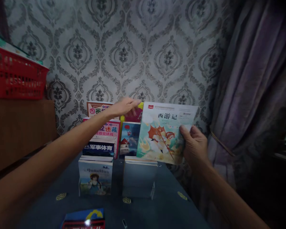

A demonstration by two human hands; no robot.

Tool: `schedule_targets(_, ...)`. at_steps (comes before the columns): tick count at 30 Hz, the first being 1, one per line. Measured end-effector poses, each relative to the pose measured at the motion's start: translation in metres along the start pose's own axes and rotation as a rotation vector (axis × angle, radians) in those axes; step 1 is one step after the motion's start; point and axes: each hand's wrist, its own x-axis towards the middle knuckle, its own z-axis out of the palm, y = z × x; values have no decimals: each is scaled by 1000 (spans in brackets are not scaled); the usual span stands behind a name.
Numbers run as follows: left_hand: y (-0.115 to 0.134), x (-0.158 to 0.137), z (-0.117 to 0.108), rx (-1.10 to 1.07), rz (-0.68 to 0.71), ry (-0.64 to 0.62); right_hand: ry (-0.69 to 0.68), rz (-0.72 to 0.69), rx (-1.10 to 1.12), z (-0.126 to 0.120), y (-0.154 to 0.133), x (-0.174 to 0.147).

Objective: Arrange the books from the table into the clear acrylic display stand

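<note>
My right hand [196, 143] grips a picture book [164, 130] by its right edge, thumb on the front cover. The book is held up, slightly tilted, above the right-hand row; its cover has a figure with a red cape and staff. My left hand [127, 106] reaches over the back books, its fingers apart and near the held book's upper left corner. Whether they touch it I cannot tell. Just behind those fingers shows a yellow and magenta book [138, 114], partly hidden. A blue book [129, 140] stands below my left hand.
On the dark table [143, 213], books stand in two rows, with a clear stand [139, 187] at right and a pale blue book [95, 176] at front left. A red-and-blue book [84, 219] lies in front. A red basket [19, 73] rests on a brown box [21, 130]; a curtain [243, 79] hangs at right.
</note>
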Motion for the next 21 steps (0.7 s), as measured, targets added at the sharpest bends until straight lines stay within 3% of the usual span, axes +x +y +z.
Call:
schedule_targets(4,-15,-15,15,491,30,-225,171,-25,10,-25,-9,-4)
schedule_targets(6,-17,-16,21,609,48,-300,232,-29,12,-34,-13,-4)
schedule_targets(15,-32,-5,24,438,66,-279,258,-82,-117,-63,-22,-11)
schedule_targets(21,-41,-2,28,438,33,-182,310,-90,-119,-72,-23,-13)
